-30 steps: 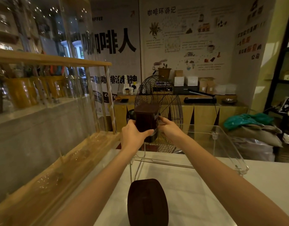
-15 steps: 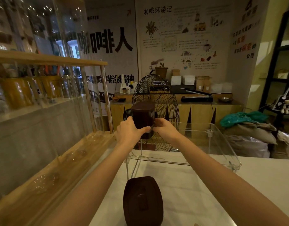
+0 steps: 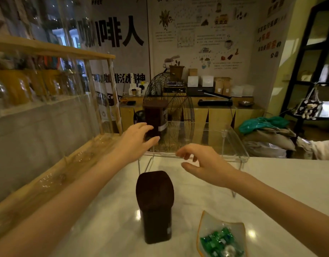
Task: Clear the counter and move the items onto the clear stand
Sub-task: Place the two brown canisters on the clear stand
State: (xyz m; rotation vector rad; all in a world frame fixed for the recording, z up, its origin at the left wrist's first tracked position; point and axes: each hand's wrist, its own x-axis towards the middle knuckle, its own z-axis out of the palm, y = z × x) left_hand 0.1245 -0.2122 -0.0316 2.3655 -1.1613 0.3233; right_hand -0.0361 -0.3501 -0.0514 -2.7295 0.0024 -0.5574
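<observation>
A dark brown tin (image 3: 156, 117) stands upright on the left end of the clear stand (image 3: 232, 143). My left hand (image 3: 136, 140) is just in front of it, fingers spread, thumb close to its base, holding nothing. My right hand (image 3: 202, 162) hovers open over the stand's front edge, apart from the tin. A second dark brown tin (image 3: 155, 204) stands on the white counter (image 3: 271, 186) near me. A small dish of green wrapped candies (image 3: 222, 238) lies at its right.
A wooden shelf with a glass screen (image 3: 54, 115) runs along the left. Behind the stand are a wire fan cage (image 3: 176, 106), a low wooden cabinet (image 3: 215, 115) with boxes, and bags (image 3: 267, 134) on the right.
Both hands have let go of the tin, which now stands on the clear stand. My right hand has pulled back and to the right; the view has tilted down.
</observation>
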